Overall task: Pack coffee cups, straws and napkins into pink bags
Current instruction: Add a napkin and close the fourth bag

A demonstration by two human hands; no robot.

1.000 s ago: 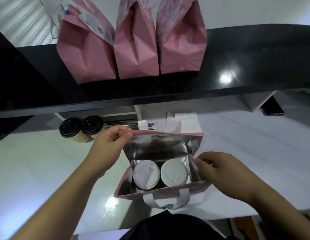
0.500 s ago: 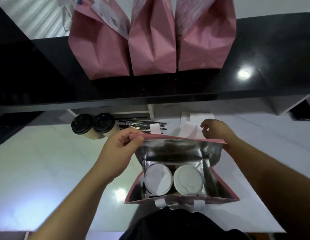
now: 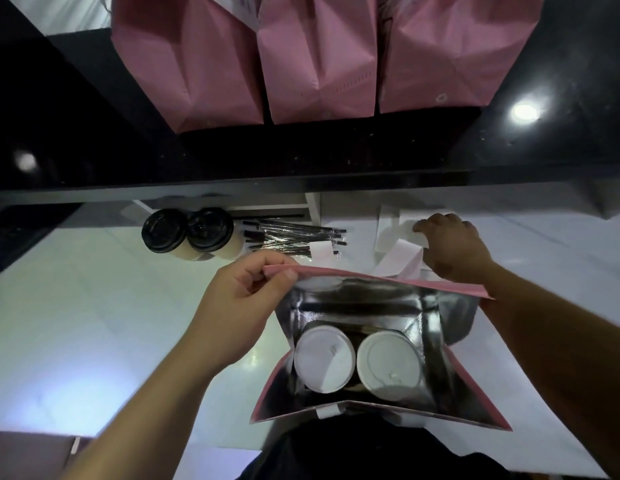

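The left hand (image 3: 232,306) has its grip clenched on the far rim of the open bag (image 3: 377,415), with thumb and fingers pinching the pink edge, and I think this is to keep the mouth wide so that more things can go in. The right hand (image 3: 452,249) is beyond the bag, on the napkins (image 3: 398,259); its fingers are curled over the white paper and seem to grasp a piece, but how firmly I cannot tell. Inside the bag, on the silver lining, two cups (image 3: 357,360) with white lids stand side by side, touching or almost touching, and they leave free room along the far wall. In my judgement the cups for this bag are already packed and the napkins are the step in hand, with the straws not yet inside. The straws (image 3: 294,239) lie in a bundle on the white table (image 3: 94,306), just beyond the left hand, and beside them stand two more cups with black lids (image 3: 187,232), probably for another bag. On the dark shelf (image 3: 370,157) above, three pink bags (image 3: 319,60) stand in a row, close together.
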